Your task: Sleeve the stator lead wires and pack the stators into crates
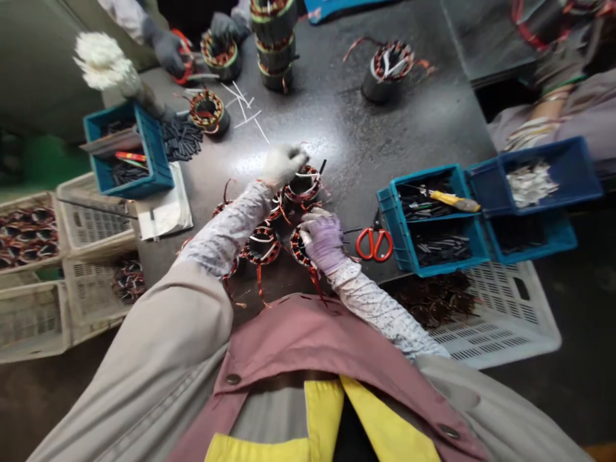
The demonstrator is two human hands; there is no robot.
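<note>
The left hand (283, 165), in a white knitted glove, rests at the far rim of a dark cylindrical motor core with copper-red windings (315, 186) on the dark metal bench (346, 144). The right hand (321, 239), gloved in pale purple, touches a nearer core with red-and-black windings and trailing orange leads (295, 249). Both sets of fingers are bent; whether either grips cannot be told. Red-handled scissors (375, 241) lie right of it, beside a blue plastic bin (389, 212).

Forward, downward view from head height
</note>
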